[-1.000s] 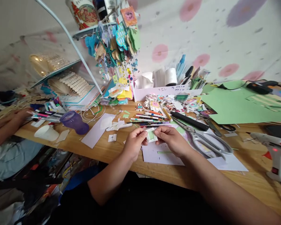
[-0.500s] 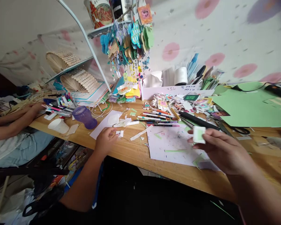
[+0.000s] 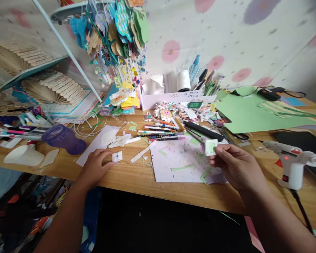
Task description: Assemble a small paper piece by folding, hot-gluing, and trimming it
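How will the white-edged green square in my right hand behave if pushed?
The green square is probably light: it's smaller than the right hand holding it. It seems fairly stiff, as it isn't drooping. Its flat shape would likely slide, not roll.

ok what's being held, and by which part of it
The right hand holds a small green-and-white square by its right edge, as seen. The left hand is at a white paper piece; whether it's gripped cannot be told.

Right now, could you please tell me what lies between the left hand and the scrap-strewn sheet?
In the head view, a small white square, a white strip and some tiny scraps lie there.
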Motion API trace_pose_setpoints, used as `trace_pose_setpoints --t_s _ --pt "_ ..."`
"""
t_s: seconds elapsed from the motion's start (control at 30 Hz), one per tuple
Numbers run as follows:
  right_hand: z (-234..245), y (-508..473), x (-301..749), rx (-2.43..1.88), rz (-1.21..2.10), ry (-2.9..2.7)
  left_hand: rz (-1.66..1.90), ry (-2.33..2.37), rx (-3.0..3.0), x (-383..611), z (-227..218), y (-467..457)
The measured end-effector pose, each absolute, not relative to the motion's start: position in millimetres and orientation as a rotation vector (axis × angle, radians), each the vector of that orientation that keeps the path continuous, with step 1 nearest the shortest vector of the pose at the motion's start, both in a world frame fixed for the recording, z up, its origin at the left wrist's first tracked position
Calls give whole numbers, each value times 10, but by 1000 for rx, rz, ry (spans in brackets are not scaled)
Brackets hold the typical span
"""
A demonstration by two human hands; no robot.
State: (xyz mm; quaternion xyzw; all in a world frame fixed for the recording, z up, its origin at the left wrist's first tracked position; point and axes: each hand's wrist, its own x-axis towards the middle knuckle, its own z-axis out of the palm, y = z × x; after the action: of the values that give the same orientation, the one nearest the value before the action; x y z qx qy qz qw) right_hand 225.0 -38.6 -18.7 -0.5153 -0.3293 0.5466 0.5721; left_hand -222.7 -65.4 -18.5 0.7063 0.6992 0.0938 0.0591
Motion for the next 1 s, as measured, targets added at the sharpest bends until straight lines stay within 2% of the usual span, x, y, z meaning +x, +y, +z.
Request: trace_pose_setpoints --t_s 0.13,0.27,0.37,0.47,0.6,0.83,1.0 --pt "-125 -288 2233 -1354 1188 -1092 365 2135 2119 -2220 -109 -625" --pt "35 -134 2031 -1418 1127 -1632 738 2195 2079 -1978 26 -598" --pt "87 -11 1808 -1371 1049 -2019 956 2019 2143 -1634 83 -553" --pt "32 74 1664 -1343 883 -2237 974 1771 2255 -1267 81 -490" --pt "-88 117 1717 -1373 759 -2179 733 1477 2415 -886 87 -378" --pt "-140 161 1968 -1509 739 -1585 304 1387 2525 -451 162 -151" --pt "-153 185 1977 -1402 797 -1456 235 1305 2547 -316 8 -55"
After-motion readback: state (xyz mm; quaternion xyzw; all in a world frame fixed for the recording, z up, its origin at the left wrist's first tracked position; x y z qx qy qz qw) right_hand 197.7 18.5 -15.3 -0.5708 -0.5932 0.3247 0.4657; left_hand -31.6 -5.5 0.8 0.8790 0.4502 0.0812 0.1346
